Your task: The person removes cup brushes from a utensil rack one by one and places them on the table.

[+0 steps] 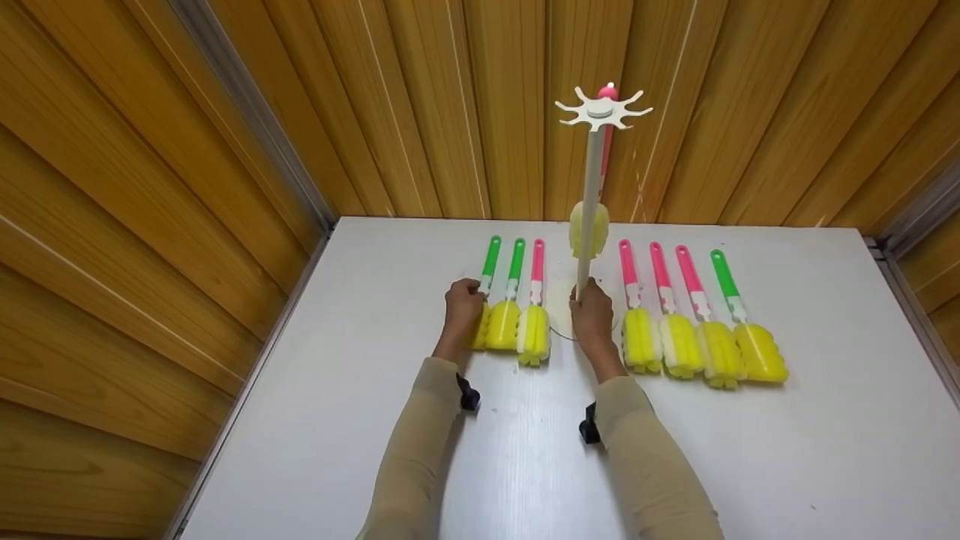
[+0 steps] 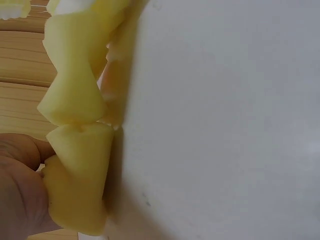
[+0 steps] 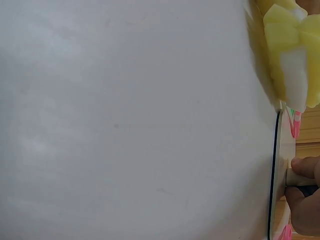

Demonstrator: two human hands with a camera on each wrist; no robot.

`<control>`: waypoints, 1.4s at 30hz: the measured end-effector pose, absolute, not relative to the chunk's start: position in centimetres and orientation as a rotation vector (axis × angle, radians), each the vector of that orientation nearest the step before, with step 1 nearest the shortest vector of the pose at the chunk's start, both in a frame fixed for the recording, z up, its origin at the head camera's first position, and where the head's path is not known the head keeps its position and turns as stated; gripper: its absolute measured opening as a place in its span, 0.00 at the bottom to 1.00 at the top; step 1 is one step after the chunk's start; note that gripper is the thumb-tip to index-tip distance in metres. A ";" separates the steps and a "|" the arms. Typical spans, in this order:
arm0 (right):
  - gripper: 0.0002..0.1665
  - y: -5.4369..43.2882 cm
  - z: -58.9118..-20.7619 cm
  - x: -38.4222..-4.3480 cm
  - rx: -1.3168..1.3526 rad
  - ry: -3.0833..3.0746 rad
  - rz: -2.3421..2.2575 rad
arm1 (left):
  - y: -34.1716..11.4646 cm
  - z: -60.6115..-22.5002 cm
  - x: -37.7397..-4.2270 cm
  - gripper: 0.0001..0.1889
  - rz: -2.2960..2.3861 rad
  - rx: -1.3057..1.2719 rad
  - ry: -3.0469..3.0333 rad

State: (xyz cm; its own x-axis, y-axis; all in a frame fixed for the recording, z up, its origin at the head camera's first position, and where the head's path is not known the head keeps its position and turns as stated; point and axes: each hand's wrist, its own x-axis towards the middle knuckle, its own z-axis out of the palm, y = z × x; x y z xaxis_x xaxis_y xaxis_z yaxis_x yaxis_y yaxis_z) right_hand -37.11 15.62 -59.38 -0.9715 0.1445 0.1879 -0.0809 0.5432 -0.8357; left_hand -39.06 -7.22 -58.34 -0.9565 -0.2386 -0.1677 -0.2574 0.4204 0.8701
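My left hand [image 1: 463, 311] holds the leftmost sponge bottle brush [image 1: 490, 259], near where its green handle meets the yellow sponge. In the left wrist view that brush's sponge [image 2: 80, 180] lies against the hand, and the fingertips are partly hidden. Low on the white stand [image 1: 590, 180], my right hand [image 1: 594, 315] grips the upright pole just above the round base. The stand's top has several curved hooks. A pink-handled brush [image 1: 589, 229] hangs behind the pole, sponge downward.
Beside the left hand lie a green-handled brush [image 1: 504, 324] and a pink-handled one [image 1: 533, 334]. Right of the stand is a row of several brushes [image 1: 682, 345], handles pointing away. The white table [image 1: 337, 420] meets wood-panelled walls [image 1: 420, 112] at the back and sides.
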 end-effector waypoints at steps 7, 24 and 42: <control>0.03 15.6 -59.7 -37.3 -0.062 -2.546 1.424 | -7.2 -58.3 -39.2 0.16 1.557 -0.437 2.667; 0.04 15.3 -59.6 -37.4 -0.107 -2.605 1.425 | -8.5 -57.8 -39.2 0.17 1.460 -0.278 2.720; 0.03 15.7 -59.5 -37.4 -0.086 -2.577 1.354 | -6.0 -54.4 -39.5 0.19 1.145 -0.187 2.846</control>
